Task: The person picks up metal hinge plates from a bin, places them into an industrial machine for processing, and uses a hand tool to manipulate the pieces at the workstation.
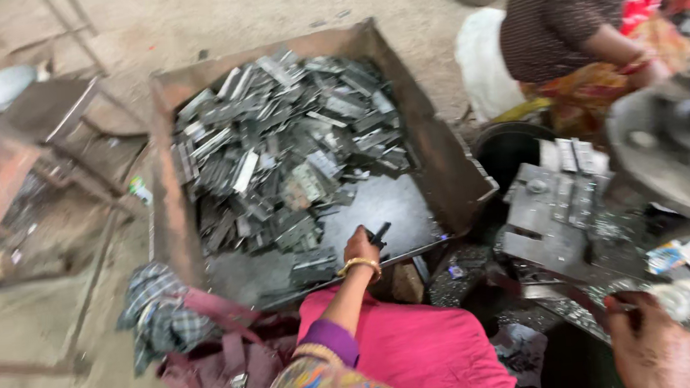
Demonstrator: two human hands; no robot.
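A big rusty metal bin (431, 128) sat on the dusty floor, its far and left parts heaped with flat grey metal pieces (282, 141), its near right floor bare. To the right stood a dark machine (674, 148) with more pieces stacked on its bed, and a second person (579, 15) crouched beyond it. The left hand (361, 247) reached into the bin's near edge, fingers curled shut on a small dark piece (379, 233). The right hand (654, 350), near right, pinched a thin part (621, 305) by the machine.
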